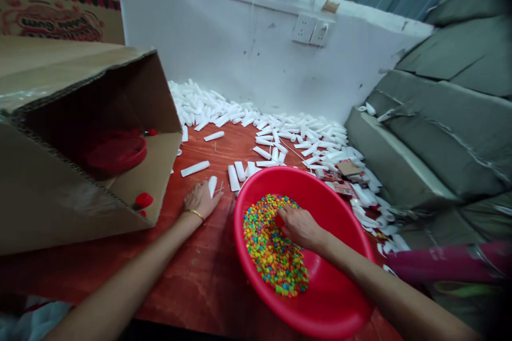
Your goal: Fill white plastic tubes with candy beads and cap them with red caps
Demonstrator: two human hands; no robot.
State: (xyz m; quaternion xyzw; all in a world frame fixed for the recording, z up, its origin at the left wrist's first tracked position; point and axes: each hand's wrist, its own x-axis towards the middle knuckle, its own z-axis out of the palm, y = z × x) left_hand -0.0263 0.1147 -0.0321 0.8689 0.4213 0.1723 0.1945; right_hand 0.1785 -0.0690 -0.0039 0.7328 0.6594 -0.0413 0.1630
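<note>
We are holding a white tube [212, 186] at the fingers of our left hand [202, 202], the grip closed narrowly about it just above the red table [216, 277]. Our right hand [300, 226] is pinching a small red piece [279, 219], mostly hidden by the fingers, down among the coloured pellets [260, 232] in the red basin [340, 202], right of the left grip. We are judging the tube to be light, thin-walled plastic, smooth and a little slippery, easily dented by a hard squeeze, so a gentle hold around its body is looking best. The pellets are seeming light, hard and apt to roll, while the red piece is looking small and stiff, best taken by its edges. Around the right grip, the basin's raised wall is standing in the way of a low sideways approach. Just beyond the left grip, loose tubes [233, 178] are lying near the basin, and a heap of white tubes [216, 104] is spreading farther off. Left of that hand, an open carton [60, 186] is crowding the table, and grey-green packs [448, 133] are rising well right of the basin.
</note>
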